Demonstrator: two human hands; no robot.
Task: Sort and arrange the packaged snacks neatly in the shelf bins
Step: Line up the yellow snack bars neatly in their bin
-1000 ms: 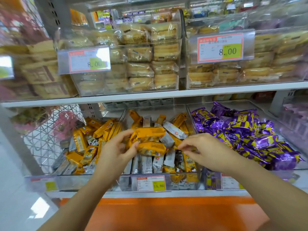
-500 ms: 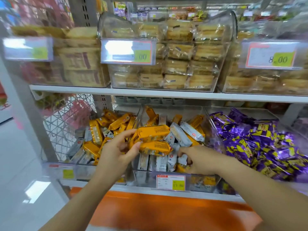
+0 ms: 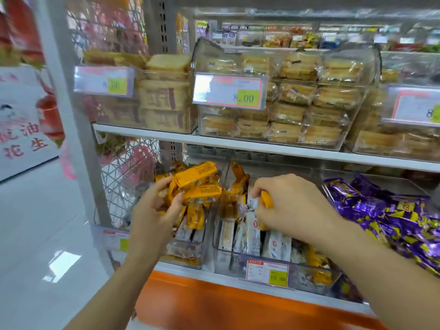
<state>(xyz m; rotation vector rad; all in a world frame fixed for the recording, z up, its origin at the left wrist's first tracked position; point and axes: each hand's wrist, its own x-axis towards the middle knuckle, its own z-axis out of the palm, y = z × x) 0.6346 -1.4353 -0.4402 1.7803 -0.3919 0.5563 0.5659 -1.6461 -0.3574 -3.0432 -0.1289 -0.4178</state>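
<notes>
Left hand (image 3: 152, 210) grips two orange foil snack packs (image 3: 196, 184) above the left clear plastic bin (image 3: 190, 257); right hand (image 3: 292, 206) pinches another orange pack (image 3: 266, 198) in the middle bin (image 3: 225, 262). Best lifted straight up, sparing the upright silver packs (image 3: 250, 234)

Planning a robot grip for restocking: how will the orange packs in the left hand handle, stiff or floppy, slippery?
Probably fairly stiff: the orange packs stick out sideways from the left hand without sagging. Likely light: thumb and fingertips alone hold them. The glossy wrappers may slide over each other, so the stack could fan apart.
</notes>
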